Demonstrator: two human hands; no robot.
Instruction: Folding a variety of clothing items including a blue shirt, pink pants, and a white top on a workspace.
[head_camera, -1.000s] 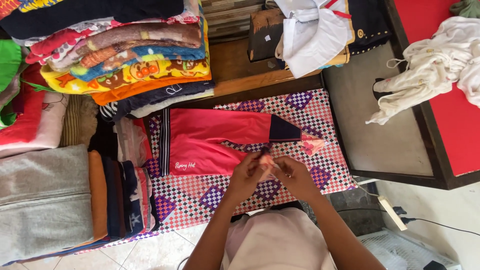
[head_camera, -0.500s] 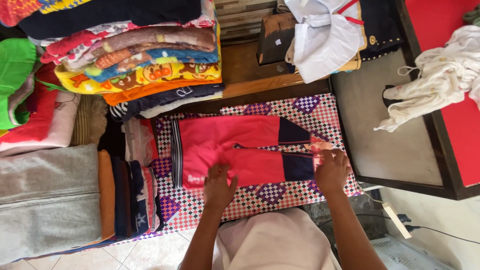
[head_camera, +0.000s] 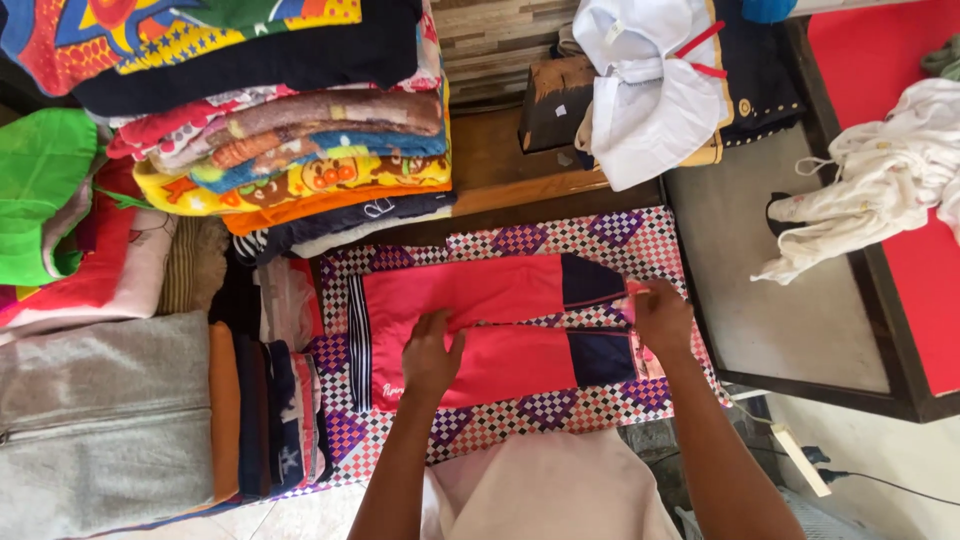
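Pressing pink trousers (head_camera: 480, 325), left hand (head_camera: 430, 355), right hand (head_camera: 662, 318)

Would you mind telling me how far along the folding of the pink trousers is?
Done: the pink trousers lie flat on the checked cloth, legs side by side. In hand: the left hand presses the middle and the right hand holds the cuffs. Left: they look not yet folded across, nor stacked with the folded pile.
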